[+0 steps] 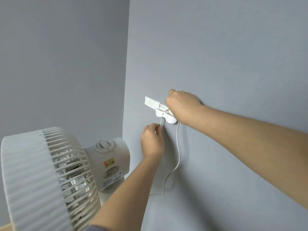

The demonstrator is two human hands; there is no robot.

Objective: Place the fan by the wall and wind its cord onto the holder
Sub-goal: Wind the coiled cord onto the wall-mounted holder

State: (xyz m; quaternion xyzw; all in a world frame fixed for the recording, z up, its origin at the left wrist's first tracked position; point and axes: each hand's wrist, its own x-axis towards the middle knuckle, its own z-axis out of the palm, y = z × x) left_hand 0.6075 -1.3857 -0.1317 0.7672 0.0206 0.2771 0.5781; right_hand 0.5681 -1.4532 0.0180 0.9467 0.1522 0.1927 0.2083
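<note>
Fan (50, 172) stands near left, by the wall (216, 47). Left grip (152, 142) pinches the cord (178, 147) just below the holder (166, 116). Right grip (183, 104) covers the holder's right end; whether clenched, I cannot tell. The cord looks light and limp, best pinched close to the holder.

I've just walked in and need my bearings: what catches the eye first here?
Two hands meet at a white holder on the blue-grey wall, mid-frame. The right hand holds it, while the left hand just below pinches the cord, which hangs in a loop down the wall. A big white fan fills the lower left, near the corner.
</note>
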